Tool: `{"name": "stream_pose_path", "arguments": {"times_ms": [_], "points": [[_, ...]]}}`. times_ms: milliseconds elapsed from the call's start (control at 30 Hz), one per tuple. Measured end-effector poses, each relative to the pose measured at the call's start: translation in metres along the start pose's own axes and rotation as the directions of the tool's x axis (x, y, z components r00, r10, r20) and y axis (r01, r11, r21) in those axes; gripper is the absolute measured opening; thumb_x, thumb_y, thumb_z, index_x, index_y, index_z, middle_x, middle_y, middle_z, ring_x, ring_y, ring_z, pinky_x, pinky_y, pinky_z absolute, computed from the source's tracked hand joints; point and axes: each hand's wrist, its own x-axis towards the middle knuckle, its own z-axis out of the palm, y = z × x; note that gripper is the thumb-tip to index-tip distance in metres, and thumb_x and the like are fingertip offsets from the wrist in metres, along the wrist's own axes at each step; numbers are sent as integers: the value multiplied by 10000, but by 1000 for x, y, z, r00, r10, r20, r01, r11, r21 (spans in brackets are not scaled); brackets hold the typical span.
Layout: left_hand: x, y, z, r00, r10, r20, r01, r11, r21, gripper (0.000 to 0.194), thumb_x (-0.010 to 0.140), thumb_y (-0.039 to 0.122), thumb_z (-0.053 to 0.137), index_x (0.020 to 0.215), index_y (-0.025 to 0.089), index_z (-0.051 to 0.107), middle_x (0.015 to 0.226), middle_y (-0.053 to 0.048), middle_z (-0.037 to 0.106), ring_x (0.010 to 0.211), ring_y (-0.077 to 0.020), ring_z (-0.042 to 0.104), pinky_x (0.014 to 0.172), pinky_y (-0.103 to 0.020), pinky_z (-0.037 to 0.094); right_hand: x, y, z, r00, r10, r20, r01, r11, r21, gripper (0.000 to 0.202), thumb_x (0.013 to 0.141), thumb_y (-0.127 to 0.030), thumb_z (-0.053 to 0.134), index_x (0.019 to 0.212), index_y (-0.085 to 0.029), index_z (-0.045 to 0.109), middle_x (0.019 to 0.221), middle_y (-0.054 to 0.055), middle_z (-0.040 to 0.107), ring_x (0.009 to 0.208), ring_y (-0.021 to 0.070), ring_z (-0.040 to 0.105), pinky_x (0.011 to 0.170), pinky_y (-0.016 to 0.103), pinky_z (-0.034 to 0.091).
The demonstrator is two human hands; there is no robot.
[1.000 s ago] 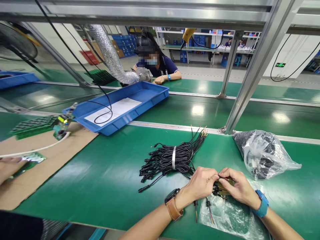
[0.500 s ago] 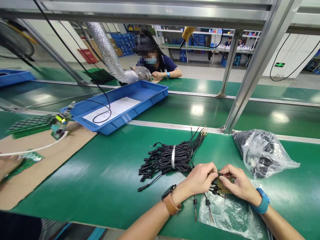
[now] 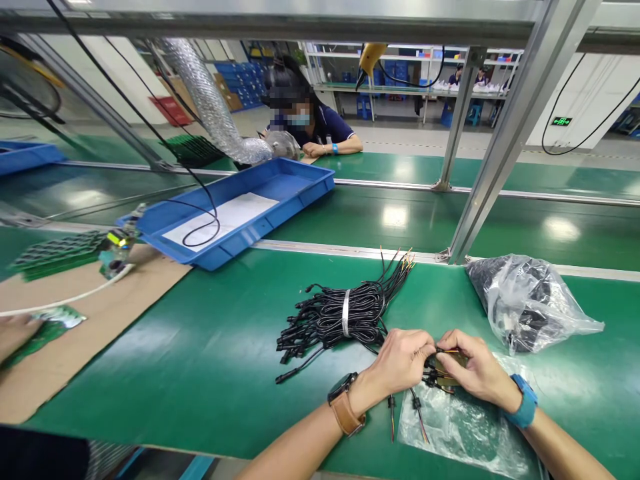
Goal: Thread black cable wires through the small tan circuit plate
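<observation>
My left hand (image 3: 403,360) is closed in a pinch on a thin black cable (image 3: 439,349). Fingertip to fingertip with it, my right hand (image 3: 473,367) pinches the same cable near its coloured wire end. Below the fingers lies a small brownish flat piece (image 3: 456,361) with more black cable ends (image 3: 433,380) on it, partly hidden by the hands. Two cable ends with black collars and bare coloured wires (image 3: 418,404) hang out beneath my left hand. Just behind that hand is a tied bundle of black cables (image 3: 365,313). A flat clear plastic bag (image 3: 460,427) lies under my right hand.
A clear bag of black parts (image 3: 533,300) sits at the back right, near a metal post (image 3: 505,153). A blue tray (image 3: 240,250) stands back left. Cardboard (image 3: 140,300) with green circuit boards and another person's hand (image 3: 17,333) are at the left. A masked co-worker sits opposite.
The view has shifted slightly. Both hands stay together on the cable, with only small finger movements; the cable bundle and bags lie as before.
</observation>
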Motion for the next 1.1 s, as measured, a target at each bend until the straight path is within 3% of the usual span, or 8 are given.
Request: {"name": "stream_pose_path", "arguments": {"times_ms": [200,367,500,700,933,1100], "points": [[-1,-3,-2,995,-10,102,-1,994,107,300,954,187,434,655,182,450,572,8,488,514,-118,397,538,-281,225,-1,-1,7,997,-63,35,64,997,-36,80,981,-223,551,915,-204,591,790,23,641,658,138,551,628,252,434],[5,1,-12,978,-40,202,13,991,135,294,985,204,428,701,182,503,608,2,545,539,-126,464,554,-277,256,-1,5,9,1000,-24,11,24,1000,-4,89,976,-256,570,929,-198,619,788,26,655,657,138,562,620,247,445],[9,6,-20,978,-63,198,46,995,87,116,950,184,505,892,185,606,797,-20,668,692,-148,588,629,-261,355,0,7,3,998,58,-31,-58,998,-3,120,966,-297,584,947,-188,632,839,44,668,728,158,604,663,258,483],[6,3,-16,995,-36,94,40,998,-42,173,921,155,511,790,172,623,710,-18,663,615,-129,555,599,-253,349,0,3,1,999,40,-29,-40,999,-10,128,971,-297,574,925,-191,629,834,43,669,733,165,613,677,275,490],[4,0,-14,987,-39,158,23,994,103,270,919,150,505,653,170,544,573,-1,540,522,-120,456,545,-278,242,3,-2,9,998,-68,-5,68,997,-24,101,987,-254,557,945,-199,630,840,43,695,711,152,627,674,268,492],[7,3,-22,981,-52,185,36,995,90,197,956,173,510,801,172,630,689,-14,640,607,-137,549,579,-258,300,4,-2,3,1000,-20,10,20,998,-67,101,969,-259,577,1029,-200,634,880,49,713,749,162,660,692,269,522]]}}
